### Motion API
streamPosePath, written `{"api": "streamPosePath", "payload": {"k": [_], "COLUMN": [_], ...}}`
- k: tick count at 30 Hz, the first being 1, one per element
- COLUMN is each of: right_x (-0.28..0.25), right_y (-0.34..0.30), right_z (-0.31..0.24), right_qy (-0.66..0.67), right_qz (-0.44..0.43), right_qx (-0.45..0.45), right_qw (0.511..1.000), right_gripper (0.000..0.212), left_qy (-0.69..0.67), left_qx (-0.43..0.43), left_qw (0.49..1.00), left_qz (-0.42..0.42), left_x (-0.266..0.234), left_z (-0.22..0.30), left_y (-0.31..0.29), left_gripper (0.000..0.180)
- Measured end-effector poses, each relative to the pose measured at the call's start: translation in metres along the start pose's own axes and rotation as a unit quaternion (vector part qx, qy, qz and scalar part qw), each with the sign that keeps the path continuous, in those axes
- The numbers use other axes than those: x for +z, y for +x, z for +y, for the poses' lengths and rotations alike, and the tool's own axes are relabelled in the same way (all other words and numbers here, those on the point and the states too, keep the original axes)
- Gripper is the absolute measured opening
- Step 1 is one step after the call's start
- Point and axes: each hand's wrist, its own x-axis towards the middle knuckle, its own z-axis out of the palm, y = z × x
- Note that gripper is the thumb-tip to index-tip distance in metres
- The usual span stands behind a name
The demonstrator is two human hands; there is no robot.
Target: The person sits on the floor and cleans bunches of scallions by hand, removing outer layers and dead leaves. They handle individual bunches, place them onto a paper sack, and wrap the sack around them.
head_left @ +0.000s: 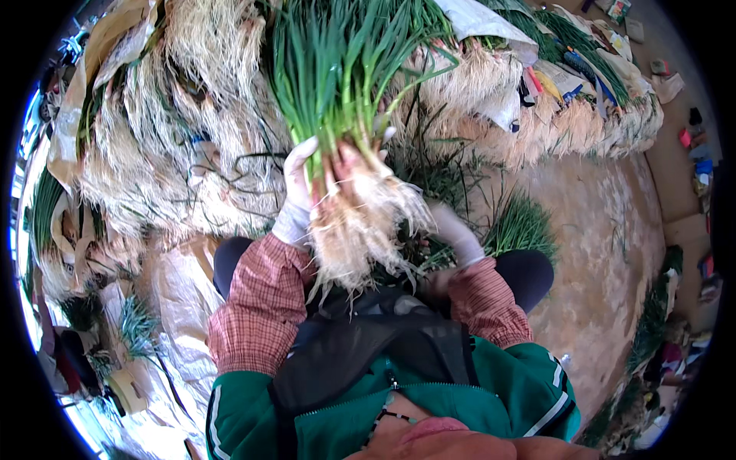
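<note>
In front of me is a thick bunch of green onions, leaves pointing away from me. Their pinkish-white bases and long pale roots hang toward my lap. My left hand, in a whitish glove, grips the bunch from its left side, and fingertips show at its right edge. Just right of the roots is my right hand, also in a pale glove and smeared by motion. Its fingers are partly hidden by the roots, so whether it touches them cannot be made out.
Piled green onions with roots facing me fill the far left; another row runs to the far right. Cut greens lie beside my right knee. Pale sheeting covers the floor at left. Bare brown floor stretches right.
</note>
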Motion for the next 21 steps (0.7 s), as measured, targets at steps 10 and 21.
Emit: {"api": "streamPosePath", "payload": {"k": [10,21], "right_x": [-0.192,-0.244], "right_y": [-0.058,-0.022], "right_z": [-0.115,-0.137], "right_qy": [0.58,-0.049], "right_qz": [0.315,0.602], "right_qx": [-0.208,-0.224], "right_qw": [0.722,0.765], "right_gripper": [0.055,0.061], "left_qy": [0.024,-0.088], "left_qx": [0.042,0.013], "left_qw": [0.998,0.996], "left_qz": [0.045,0.024], "left_x": [0.016,0.056], "left_z": [-0.024,-0.029], "left_y": [0.02,0.066], "left_gripper": [0.052,0.064]}}
